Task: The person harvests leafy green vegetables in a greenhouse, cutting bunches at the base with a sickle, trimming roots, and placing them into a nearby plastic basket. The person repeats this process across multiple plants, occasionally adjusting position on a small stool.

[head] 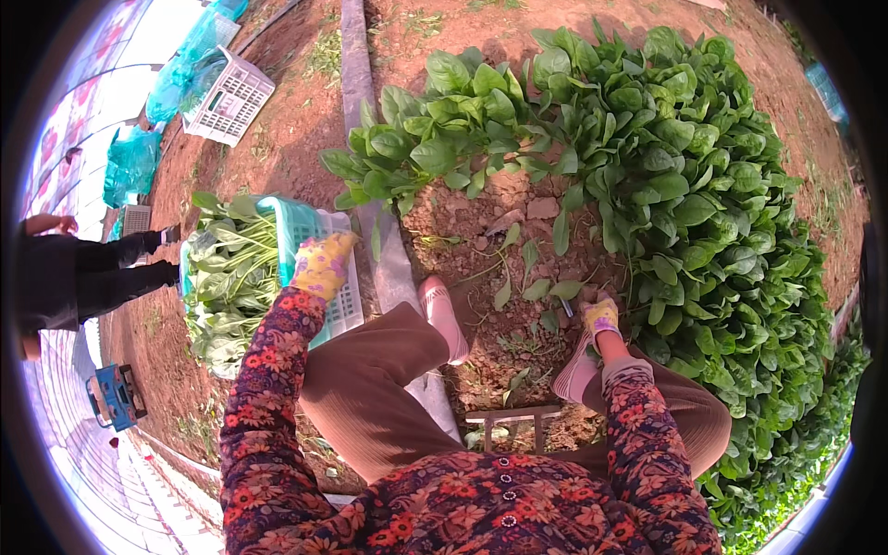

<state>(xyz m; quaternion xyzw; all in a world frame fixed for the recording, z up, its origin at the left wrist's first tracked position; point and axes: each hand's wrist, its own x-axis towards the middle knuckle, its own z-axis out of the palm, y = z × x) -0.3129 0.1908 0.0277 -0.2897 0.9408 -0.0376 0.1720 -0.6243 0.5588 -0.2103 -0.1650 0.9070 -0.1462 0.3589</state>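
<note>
My left hand (pixel 323 265), in a yellow glove with purple flowers, lies over the near side of a white plastic crate (pixel 352 298). Its fingers are too indistinct to tell whether they grip the rim. A green plastic liner (pixel 286 232) lines the crate, which is heaped with cut leafy greens (pixel 232 270), likely spinach. Down by my right foot, my right hand (pixel 601 313), gloved alike, is closed on a slim tool (pixel 567 307) with a metallic end showing. Loose leaves (pixel 538 290) lie on the soil before it. Standing spinach plants (pixel 666 187) grow just beyond that hand.
A low stool (pixel 513 415) stands between my legs. A grey plastic strip (pixel 388 243) runs along the soil beside the crate. Another white crate (pixel 232 97) sits farther off. At left are a person in dark clothes (pixel 83 277) and a blue machine or cart (pixel 116 397).
</note>
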